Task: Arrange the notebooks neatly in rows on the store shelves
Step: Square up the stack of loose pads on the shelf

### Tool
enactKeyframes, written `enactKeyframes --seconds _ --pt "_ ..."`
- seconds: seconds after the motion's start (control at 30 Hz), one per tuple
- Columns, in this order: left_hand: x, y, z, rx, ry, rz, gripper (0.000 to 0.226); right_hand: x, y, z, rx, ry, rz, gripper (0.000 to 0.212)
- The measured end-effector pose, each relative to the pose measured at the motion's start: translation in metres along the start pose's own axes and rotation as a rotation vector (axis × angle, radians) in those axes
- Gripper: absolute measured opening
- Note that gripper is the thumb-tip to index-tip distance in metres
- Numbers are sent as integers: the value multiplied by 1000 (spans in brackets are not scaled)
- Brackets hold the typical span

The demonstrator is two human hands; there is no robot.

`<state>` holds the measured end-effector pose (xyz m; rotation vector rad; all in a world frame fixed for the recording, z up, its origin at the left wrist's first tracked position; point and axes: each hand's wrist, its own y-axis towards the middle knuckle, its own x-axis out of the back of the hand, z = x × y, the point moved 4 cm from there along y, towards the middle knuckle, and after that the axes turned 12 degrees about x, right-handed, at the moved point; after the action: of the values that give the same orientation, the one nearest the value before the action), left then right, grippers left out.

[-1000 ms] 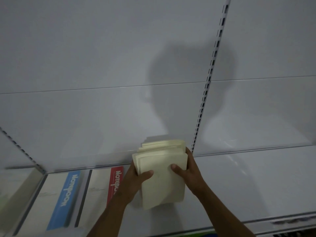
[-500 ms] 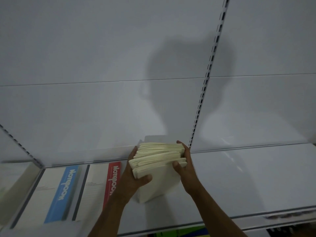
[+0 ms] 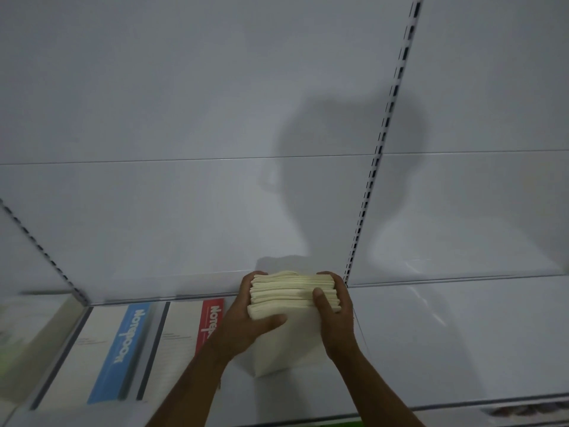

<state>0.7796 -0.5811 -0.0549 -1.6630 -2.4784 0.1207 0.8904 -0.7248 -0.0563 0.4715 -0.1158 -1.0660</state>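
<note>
Notebook stack [image 3: 292, 295] between both hands' fingers [image 3: 320, 298]

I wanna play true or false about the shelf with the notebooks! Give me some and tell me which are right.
1. Both hands hold the cream stack of notebooks. True: the left hand and right hand grip its sides.
2. The blue-striped notebook stands upright. False: it lies flat on the shelf.
3. The red-striped notebook lies between the blue one and the stack. True.
4. The stack sits right of the slotted upright. False: it is left of it.
</note>
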Motion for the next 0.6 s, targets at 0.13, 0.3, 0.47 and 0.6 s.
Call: enactKeyframes --seconds 0.13,0.3,0.47,0.6 --pt "-2 4 -8 -29 26 -34 72 5 5 5 33 -3 -68 49" --pt "-1 8 -6 -40 8 -85 90 8 7 1 11 -36 -29 66" --pt "-17 5 -4 -42 -173 -139 88 10 2 -9 -199 34 -12 80" --pt "-24 7 5 50 -474 -223 55 10 -2 -21 -344 184 -107 53"
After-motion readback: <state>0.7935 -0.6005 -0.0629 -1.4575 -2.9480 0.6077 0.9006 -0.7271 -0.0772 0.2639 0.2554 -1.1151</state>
